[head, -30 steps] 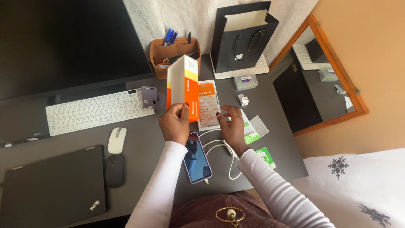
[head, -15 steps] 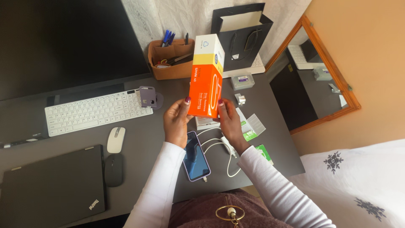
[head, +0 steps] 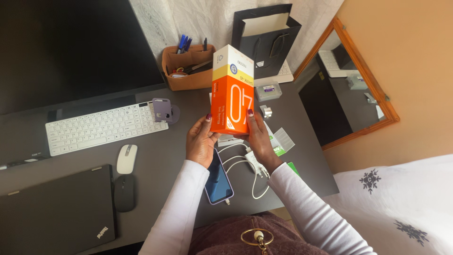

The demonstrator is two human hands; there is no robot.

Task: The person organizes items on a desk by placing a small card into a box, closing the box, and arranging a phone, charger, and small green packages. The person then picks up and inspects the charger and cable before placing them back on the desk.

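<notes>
A: Two hands on one item. Your left hand (head: 202, 141) and your right hand (head: 259, 138) both clamp the orange phone box (head: 230, 92), fingers curled round its lower end, left thumb on the left edge, right thumb on the front face.

B: Orientation of the box?

A: You hold it upright, lifted above the desk (head: 165, 156), white-and-yellow band at the top, slightly tilted toward you. Both your grips are closed on it; neither palm lies flat.

B: Directly below your hands?

A: A phone in a lilac case (head: 219, 182) lies face up, partly under your left wrist. A white cable (head: 250, 172) loops just beside it, under your right forearm. A second white box part (head: 230, 139) peeks out beneath the held box.

B: Farther out?

A: A white keyboard (head: 101, 126) to your left, a white mouse (head: 126, 158) and a black mouse (head: 124, 193) nearer you, and a closed black laptop (head: 56, 212). Behind the box stand a tan pen organiser (head: 186, 71) and a black paper bag (head: 266, 35). A wood-framed mirror (head: 373, 89) leans at the right.
</notes>
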